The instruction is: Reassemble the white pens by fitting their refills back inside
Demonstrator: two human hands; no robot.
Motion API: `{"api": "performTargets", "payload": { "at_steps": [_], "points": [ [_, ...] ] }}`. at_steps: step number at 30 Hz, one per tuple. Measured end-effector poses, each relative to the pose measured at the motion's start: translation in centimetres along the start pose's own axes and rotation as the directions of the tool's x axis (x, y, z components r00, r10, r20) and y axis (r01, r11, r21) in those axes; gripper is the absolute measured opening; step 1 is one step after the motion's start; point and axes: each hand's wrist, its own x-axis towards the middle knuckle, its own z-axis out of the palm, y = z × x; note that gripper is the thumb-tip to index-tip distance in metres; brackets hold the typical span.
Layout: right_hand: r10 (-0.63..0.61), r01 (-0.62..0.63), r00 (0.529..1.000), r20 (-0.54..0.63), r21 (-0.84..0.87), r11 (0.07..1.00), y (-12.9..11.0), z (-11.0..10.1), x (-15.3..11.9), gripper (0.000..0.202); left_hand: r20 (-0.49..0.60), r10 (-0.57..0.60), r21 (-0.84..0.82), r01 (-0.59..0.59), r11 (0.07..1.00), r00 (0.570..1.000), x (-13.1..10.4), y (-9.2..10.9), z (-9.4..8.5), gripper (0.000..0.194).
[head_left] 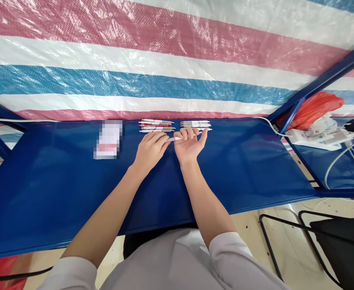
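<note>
Between my two hands lies a slim grey-and-white pen (171,139), held roughly level above the table. My left hand (149,151), palm down, pinches its grey end. My right hand (188,146) is turned palm up, with its fingers curled over the white end and the thumb sticking out to the side. Just beyond my left hand is a stack of several white, grey and red pens (156,125). A second group of white and grey pens (195,123) lies behind my right fingers, which partly hide it.
A pixelated white-and-pink item (107,141) lies on the blue table (243,169) to the left. Striped plastic sheeting (165,56) hangs behind. At right are a white power strip (312,139), cables and a red bag (318,108). A black chair (340,245) stands lower right.
</note>
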Motion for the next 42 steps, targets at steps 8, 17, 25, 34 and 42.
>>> {"api": "performTargets", "payload": {
  "at_steps": [8, 17, 25, 34, 42],
  "points": [
    [-0.224, 0.138, 0.974, -0.042, -0.672, 0.727, -1.2, -3.1, 1.3, 0.037, 0.084, 0.015, 0.011, -0.016, 1.000, 0.996, -0.2, -0.7, -0.7, 0.030],
    [0.129, 0.790, 0.603, 0.787, -0.567, -0.232, -3.9, -4.0, -0.1, 0.029, 0.140, 0.019, 0.014, -0.021, 1.000, 0.990, 0.0, -0.6, -0.8, 0.032],
    [0.320, 0.872, 0.479, 0.817, -0.403, -0.276, -4.1, -4.8, 0.3, 0.029, 0.163, 0.009, -0.030, -0.004, 1.000, 0.987, -0.5, -0.2, -0.8, 0.033],
    [0.420, 0.866, 0.480, 0.770, -0.340, -0.365, -6.2, -6.2, 3.4, 0.025, 0.092, -0.172, 0.118, 0.161, 0.980, 0.981, -1.0, 0.0, 1.5, 0.042],
    [0.434, 0.831, 0.506, 0.745, -0.285, -0.478, -7.4, -7.9, 5.8, 0.025, 0.110, -0.198, 0.163, 0.179, 0.970, 0.974, -1.6, 0.1, 3.4, 0.046]
  ]
}}
